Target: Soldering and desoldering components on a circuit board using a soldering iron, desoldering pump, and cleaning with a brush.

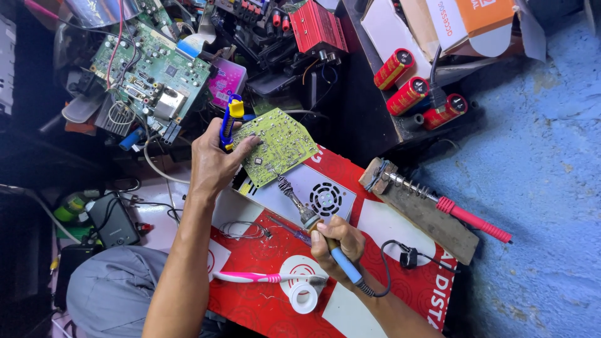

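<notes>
Grey cloth over the knee point(113, 291) sits closest, down in the corner, with the red and white mat point(263, 307) spread next to it as the work place. On that mat lies a silver box with a round fan grille point(313, 195), and a wooden block point(426, 216) carries a second iron with a red handle point(472, 220), resting and not in use. Up top, a big green circuit board point(153, 69) lies in a heap of parts, near three red round cans point(418, 94). The left hand point(213, 164) grips the small yellow-green board point(282, 144) by its edge and tips it up over the silver box, with a blue and yellow solder sucker point(229, 122) tucked in the same fist. The right hand point(338, 243) is closed round the blue-handled soldering iron point(313, 222), whose tip touches the board's lower edge. So the heating looks under way, and the sucker looks not yet put to the spot. A pink toothbrush point(250, 276) and a white tape roll point(304, 297) wait untouched near the wrist
</notes>
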